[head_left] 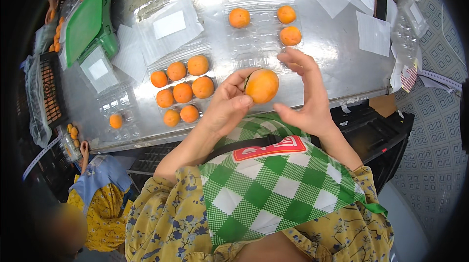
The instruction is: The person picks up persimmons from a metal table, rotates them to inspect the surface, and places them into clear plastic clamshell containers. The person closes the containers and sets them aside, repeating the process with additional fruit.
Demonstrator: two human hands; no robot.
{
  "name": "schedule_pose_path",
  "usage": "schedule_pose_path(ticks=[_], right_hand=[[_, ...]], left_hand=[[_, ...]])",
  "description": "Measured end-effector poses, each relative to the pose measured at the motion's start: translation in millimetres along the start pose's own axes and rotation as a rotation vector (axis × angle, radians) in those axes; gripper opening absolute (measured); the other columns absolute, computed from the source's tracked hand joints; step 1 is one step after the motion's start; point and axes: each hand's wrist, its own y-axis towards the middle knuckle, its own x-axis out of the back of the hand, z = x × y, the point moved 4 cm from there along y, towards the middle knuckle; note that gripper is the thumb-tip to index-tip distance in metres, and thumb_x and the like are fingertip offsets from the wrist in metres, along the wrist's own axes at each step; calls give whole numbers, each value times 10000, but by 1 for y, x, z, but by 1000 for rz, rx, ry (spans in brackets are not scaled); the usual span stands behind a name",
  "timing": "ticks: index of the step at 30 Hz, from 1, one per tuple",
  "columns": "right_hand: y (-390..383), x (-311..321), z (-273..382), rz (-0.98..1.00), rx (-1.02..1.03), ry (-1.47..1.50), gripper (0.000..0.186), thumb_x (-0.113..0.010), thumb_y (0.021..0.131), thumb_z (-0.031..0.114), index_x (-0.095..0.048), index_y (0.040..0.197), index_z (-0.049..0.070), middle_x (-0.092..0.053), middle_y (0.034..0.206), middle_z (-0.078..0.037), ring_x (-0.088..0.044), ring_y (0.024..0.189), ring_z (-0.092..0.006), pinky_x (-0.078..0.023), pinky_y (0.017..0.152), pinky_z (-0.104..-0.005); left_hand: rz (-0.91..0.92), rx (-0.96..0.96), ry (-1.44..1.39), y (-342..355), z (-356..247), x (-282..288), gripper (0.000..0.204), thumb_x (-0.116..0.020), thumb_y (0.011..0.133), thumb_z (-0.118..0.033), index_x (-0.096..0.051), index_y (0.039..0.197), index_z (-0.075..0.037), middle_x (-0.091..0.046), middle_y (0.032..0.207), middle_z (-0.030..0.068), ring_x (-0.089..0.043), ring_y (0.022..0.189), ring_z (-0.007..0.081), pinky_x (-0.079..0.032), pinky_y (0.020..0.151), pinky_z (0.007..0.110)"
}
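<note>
Left hand [223, 108] pinches the orange fruit [263, 86] by its left side; right hand [315, 101], spread wide, hangs just right.

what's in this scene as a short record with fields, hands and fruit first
left hand: left hand gripping an orange persimmon
right hand: right hand open beside that fruit, apart from it
middle clear plastic tray: eight persimmons
far clear plastic tray: three persimmons
left clear plastic tray: one persimmon
surface: metal table
nearby person: co-worker at lower left, blue apron
</note>
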Motion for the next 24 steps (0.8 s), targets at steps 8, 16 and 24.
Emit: schedule_pose_path(ticks=[8,16,24], right_hand=[[-30,-31,-29,151,-793,954,412,-543,899,348,-497,1195,66,-547,1129,-35,-517,1048,-126,-439,819,-307],[-27,-38,-31,173,-775,1050,418,-583,880,296,-490,1205,51,-538,1141,-42,-524,1034,-122,-453,832,-304],[-12,-26,-33,163,-445,1157,663,-725,744,95,-382,1308,31,-517,1236,-123,-487,1195,-215,-421,991,-356]], left_hand=[[-29,-232,408,1,-12,-4,658,-772,696,-66,-456,1272,-28,-519,1253,90,-469,1201,192,-373,1029,375],[90,-499,961,0,-19,-5,662,-743,706,-80,-438,1291,-30,-470,1337,147,-428,1256,243,-326,1058,420],[-58,-417,668,-5,-21,-4,754,-652,751,-227,-313,1403,-59,-395,1404,194,-390,1296,290,-313,1056,446]])
